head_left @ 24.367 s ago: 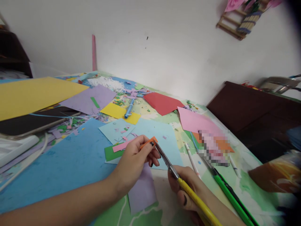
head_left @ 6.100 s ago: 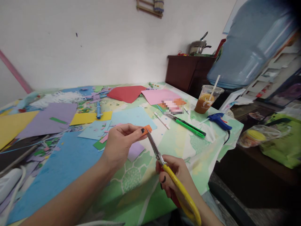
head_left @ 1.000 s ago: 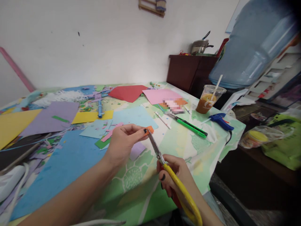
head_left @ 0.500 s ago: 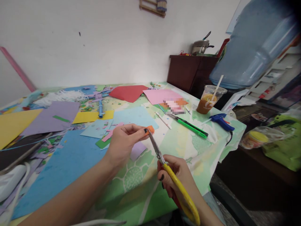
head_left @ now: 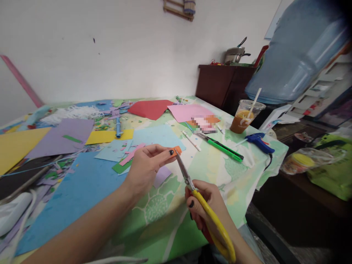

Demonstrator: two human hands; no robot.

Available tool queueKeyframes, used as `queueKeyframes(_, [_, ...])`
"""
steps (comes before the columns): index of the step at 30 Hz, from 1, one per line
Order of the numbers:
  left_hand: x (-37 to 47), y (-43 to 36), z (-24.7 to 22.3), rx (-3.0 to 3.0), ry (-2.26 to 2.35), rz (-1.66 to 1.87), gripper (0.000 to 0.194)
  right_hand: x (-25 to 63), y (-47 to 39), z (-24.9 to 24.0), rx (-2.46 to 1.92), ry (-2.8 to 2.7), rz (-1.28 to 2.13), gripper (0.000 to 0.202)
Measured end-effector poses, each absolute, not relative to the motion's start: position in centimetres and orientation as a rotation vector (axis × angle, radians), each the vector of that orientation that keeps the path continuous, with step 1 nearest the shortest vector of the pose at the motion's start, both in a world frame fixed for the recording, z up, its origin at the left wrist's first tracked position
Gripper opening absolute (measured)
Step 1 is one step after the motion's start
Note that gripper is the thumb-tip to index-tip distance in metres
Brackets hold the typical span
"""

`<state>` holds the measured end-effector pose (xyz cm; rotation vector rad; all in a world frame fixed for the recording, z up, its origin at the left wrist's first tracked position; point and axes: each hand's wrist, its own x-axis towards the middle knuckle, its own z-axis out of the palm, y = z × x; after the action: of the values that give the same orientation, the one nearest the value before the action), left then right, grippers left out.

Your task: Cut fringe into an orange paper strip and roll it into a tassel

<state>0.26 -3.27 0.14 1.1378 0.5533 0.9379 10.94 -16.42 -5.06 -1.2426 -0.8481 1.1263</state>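
Observation:
Between the thumb and fingers of my left hand (head_left: 150, 159) is a small orange piece of paper or foam sheet (head_left: 176, 150); I cannot tell which material. My right hand (head_left: 206, 203) is closed round the handles of a pair of scissors (head_left: 210, 214), one handle yellow and the other red. The metal blades point up and left, their tips at the orange piece beside my left thumb. Below my hands lie a light purple sheet (head_left: 162, 176) and a large blue sheet (head_left: 74, 194), with pink and green strips near my left wrist.
A green utility knife (head_left: 224, 149), a blue glue gun (head_left: 260, 142) and an iced drink cup (head_left: 243, 117) stand or lie on the right. Coloured sheets, scraps and white cord (head_left: 73, 114) cover the left. A large water bottle (head_left: 297, 55) rises behind the cup.
Both hands have shifted very slightly to the right with the orange piece and the scissors. The blade tips remain at the orange piece; the things on the table stay put.

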Motion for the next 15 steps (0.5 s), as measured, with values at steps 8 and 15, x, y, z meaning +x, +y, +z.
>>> queueKeyframes(8, [0.28, -3.4, 0.16, 1.153, 0.575, 0.939, 0.013, 11.23, -16.64, -4.97, -1.209, -0.904, 1.147, 0.043])
queueKeyframes(15, [0.15, -3.38, 0.31, 1.185, 0.618, 0.933, 0.011, 11.08, -16.68, -4.57, -1.197, -0.923, 1.153, 0.048])
